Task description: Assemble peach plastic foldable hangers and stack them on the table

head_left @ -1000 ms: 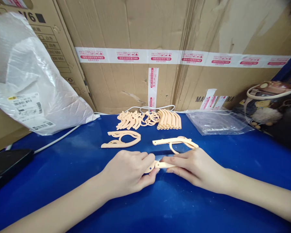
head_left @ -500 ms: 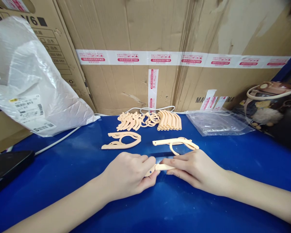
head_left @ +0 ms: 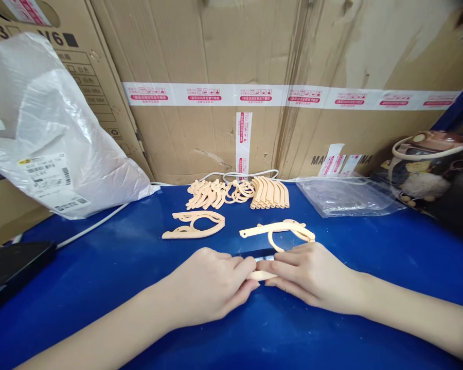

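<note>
The left hand [head_left: 216, 282] and right hand [head_left: 308, 275] grasp a cream hanger arm [head_left: 261, 276] between fingers and thumbs, over the blue table [head_left: 231, 341]. Beyond lie a folding hanger [head_left: 193, 235] and a second hanger [head_left: 262, 229]; farther back, loose hanger parts [head_left: 270, 193].

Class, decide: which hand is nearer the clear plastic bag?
Right. The right hand is in front of the clear plastic bag, slightly left; the left hand sits farther left.

Hanger parts [head_left: 270, 192] on table [head_left: 111, 288], between parcel [head_left: 73, 128] and bag [head_left: 343, 200], before carton [head_left: 200, 56]
</note>
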A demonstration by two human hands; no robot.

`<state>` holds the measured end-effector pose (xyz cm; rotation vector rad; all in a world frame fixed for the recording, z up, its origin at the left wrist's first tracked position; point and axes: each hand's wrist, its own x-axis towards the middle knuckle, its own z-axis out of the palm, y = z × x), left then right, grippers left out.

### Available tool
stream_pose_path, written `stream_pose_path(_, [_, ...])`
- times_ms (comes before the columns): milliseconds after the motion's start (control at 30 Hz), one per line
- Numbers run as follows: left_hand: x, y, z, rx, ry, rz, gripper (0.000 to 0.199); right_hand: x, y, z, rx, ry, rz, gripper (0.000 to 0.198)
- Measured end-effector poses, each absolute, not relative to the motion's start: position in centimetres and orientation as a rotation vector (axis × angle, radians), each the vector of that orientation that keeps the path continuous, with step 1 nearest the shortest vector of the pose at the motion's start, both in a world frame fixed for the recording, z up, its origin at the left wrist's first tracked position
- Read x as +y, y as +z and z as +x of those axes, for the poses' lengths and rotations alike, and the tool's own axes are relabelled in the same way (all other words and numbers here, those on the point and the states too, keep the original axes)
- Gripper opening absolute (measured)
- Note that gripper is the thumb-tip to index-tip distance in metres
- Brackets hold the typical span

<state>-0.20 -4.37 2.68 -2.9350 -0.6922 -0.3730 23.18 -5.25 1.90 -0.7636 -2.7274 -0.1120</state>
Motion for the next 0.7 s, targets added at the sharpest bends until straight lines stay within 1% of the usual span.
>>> stream_pose_path(133, [-4.5, 2.9, -0.4, -0.775, -0.398, -2.937, 0.022, -4.8, 2.5, 23.5, -2.600, -0.287, -0.691, 0.030])
stream_pose_path(233, [-4.2, 3.0, -0.7, -0.827, -0.429, -2.960, 0.022, -4.4, 3.3, 24.0, -2.485, -0.289, -0.658, 0.024])
stream_pose_path(333, [-3.9, 3.0, -0.9, -0.873, -0.408, -3.002, 0.021, -3.8, 4.1, 24.5, -2.356, -0.319, -0.746, 0.018])
stream_pose_path(400, [-3.8, 3.0, -1.0, -0.881, -0.393, -3.022, 0.021, -3.4, 4.5, 24.8, -2.323, -0.335, -0.833, 0.020])
stream_pose_path(533, [-3.9, 3.0, -0.9, -0.829, -0.434, -3.007, 0.021, -2.7, 4.5, 25.2, -2.433, -0.226, -0.891, 0.023])
stream_pose_path(700, [-4.2, 2.7, -0.8, -0.642, -0.477, -2.892, 0.023, -2.7, 4.2, 25.2, -2.526, -0.088, -0.950, 0.025])
